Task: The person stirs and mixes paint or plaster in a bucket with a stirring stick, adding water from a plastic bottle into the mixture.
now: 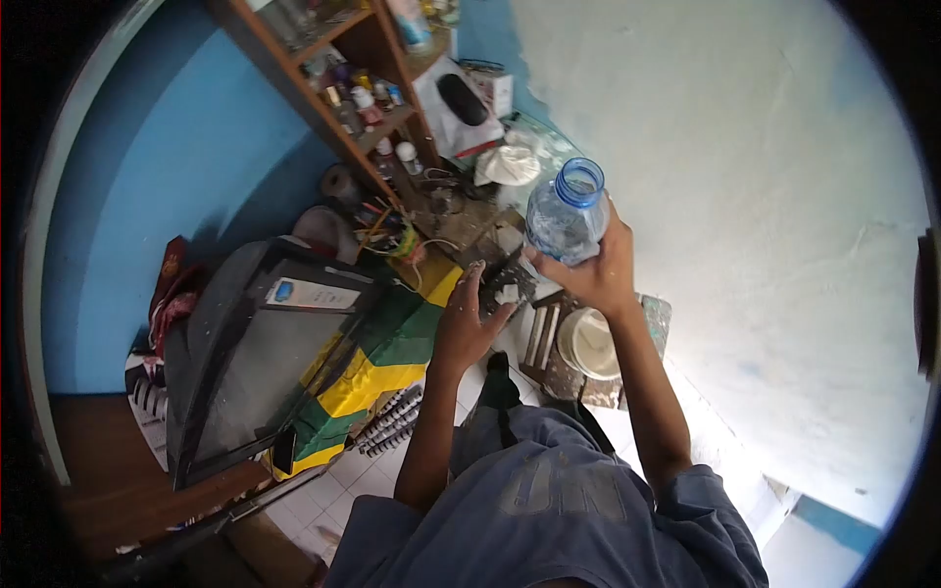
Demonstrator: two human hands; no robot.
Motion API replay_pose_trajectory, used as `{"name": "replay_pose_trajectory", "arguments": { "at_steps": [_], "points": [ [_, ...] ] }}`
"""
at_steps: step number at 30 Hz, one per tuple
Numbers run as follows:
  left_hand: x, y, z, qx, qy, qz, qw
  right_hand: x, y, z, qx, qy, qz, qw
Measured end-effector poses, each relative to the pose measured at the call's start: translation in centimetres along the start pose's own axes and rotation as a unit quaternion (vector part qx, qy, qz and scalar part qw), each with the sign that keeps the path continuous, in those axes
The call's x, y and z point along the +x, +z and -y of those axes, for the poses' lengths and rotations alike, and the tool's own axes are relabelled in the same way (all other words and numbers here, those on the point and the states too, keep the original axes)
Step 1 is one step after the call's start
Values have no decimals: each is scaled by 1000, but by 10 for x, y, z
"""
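A clear plastic bottle (561, 223) with a blue neck ring stands uncapped in my right hand (606, 267). The fingers wrap around its lower part, and its open mouth faces up toward me. My left hand (465, 328) is held to the left of the bottle, thumb and fingers apart, with nothing between them. White specks mark the fingertips of both hands. Past the left thumb lies a dark, speckled surface with a small white piece (507, 293) on it.
Below my right forearm, a white tub (591, 343) sits on a paint-spotted stool (654, 323). At left stands an old television (284, 343) by a green-and-yellow cloth (382, 363). A wooden shelf (338, 122) holds small bottles. A whitish wall (745, 176) rises at right.
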State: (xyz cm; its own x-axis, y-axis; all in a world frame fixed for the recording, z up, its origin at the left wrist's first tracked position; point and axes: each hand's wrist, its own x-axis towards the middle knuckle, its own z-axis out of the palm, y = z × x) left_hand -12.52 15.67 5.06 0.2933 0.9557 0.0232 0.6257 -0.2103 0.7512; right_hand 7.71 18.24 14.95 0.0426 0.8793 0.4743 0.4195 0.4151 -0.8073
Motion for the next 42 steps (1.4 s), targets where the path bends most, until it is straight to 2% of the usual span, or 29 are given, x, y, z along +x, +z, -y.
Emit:
{"name": "replay_pose_trajectory", "arguments": {
  "at_steps": [4,9,10,16,22,27,31,42],
  "points": [
    [-7,24,-29,-24,46,36,998,-53,-64,16,-38,1,32,999],
    [-17,66,-48,-29,91,98,991,-138,-108,13,-83,136,24,987],
    [-21,78,-45,-22,58,135,989,-155,-113,6,-83,152,17,985],
    [-36,117,-49,11,42,234,971,-227,-128,-27,-76,273,14,959],
    [-47,137,-45,-13,54,215,975,-264,-133,-60,-144,311,47,938],
    [-52,149,-49,14,47,182,982,-289,-131,-85,-203,301,88,928],
    [-51,152,-51,3,47,173,984,-293,-131,-87,-219,335,113,910],
    [-49,160,-46,11,53,177,983,-279,-127,-74,-274,347,144,886]
  ]
}}
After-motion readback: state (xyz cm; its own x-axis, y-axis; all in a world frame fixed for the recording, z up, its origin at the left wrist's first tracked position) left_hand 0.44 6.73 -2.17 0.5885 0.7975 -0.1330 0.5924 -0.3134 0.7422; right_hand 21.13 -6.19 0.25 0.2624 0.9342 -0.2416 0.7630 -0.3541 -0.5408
